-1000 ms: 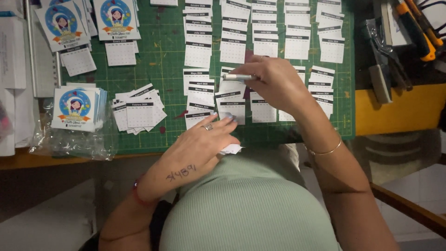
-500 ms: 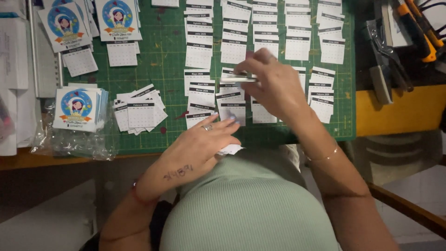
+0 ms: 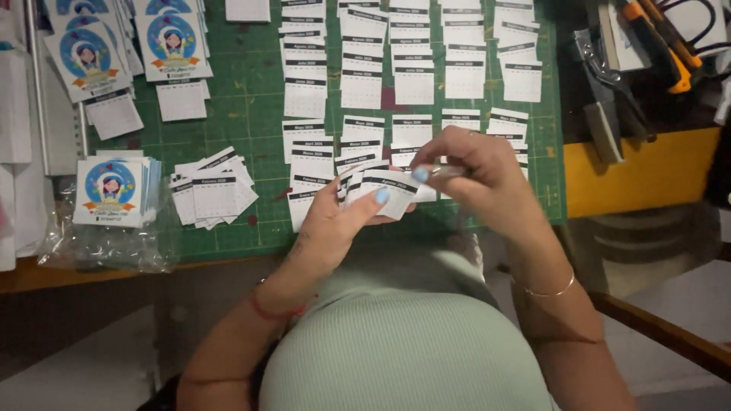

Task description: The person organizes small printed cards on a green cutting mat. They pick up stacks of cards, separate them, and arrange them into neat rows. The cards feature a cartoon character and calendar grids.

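Lifting off the mat, left hand (image 3: 335, 221) now grips calendar slips (image 3: 381, 185).

Small calendar slips (image 3: 384, 185) in the left hand (image 3: 335, 224): white with a black header band and fine grey grid. Nails on that hand pale blue. Red cord at the left wrist; thin gold bangle (image 3: 544, 291) at the right wrist, below the right hand (image 3: 476, 171).

Cutting mat (image 3: 259, 114) beyond both hands: dark green, lighter grid lines, a few reddish stains. Round-emblem cards (image 3: 110, 190) left of the left hand: white, blue circle, orange ribbon. Tabletop (image 3: 647, 171) right of the right hand: yellow-orange. Shirt (image 3: 403, 342) below the hands: pale mint green, ribbed.
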